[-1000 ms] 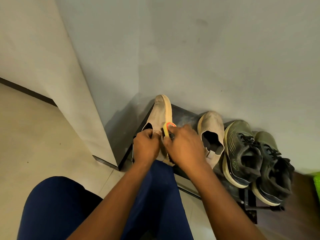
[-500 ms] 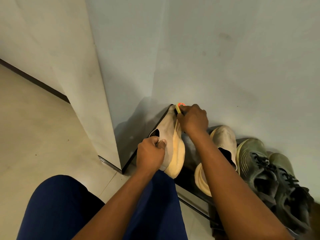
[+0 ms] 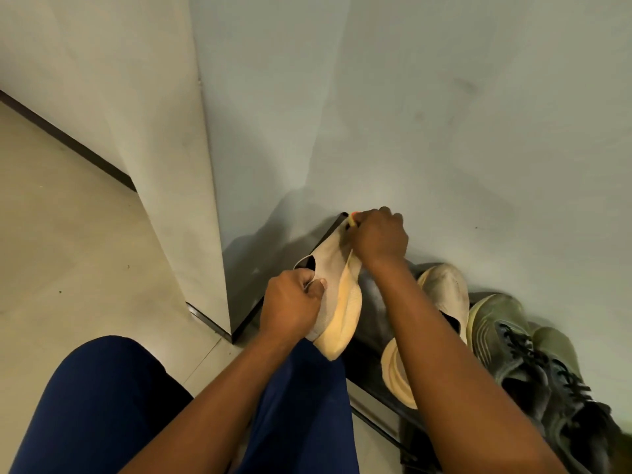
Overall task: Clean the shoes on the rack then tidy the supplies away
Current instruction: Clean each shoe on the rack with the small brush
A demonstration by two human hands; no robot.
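My left hand point(image 3: 290, 306) grips the heel collar of a beige slip-on shoe point(image 3: 337, 295), tilted on its side with its pale yellow sole facing right. My right hand point(image 3: 379, 236) is closed on a small brush with a yellow and orange handle point(image 3: 352, 220), pressed at the shoe's toe end near the wall. The brush's bristles are hidden behind my fingers. The matching beige shoe point(image 3: 441, 292) lies on the black rack point(image 3: 369, 336), partly behind my right forearm.
A pair of dark green laced sneakers point(image 3: 519, 357) stands on the rack at the right. A wall runs behind the rack and a wall corner juts out at left point(image 3: 191, 234). My blue-trousered knees point(image 3: 102, 398) fill the bottom, over a beige tiled floor.
My right hand has moved with the brush from the shoe's middle up to its toe end. The shoe has turned onto its side, sole showing. The view shifted left.
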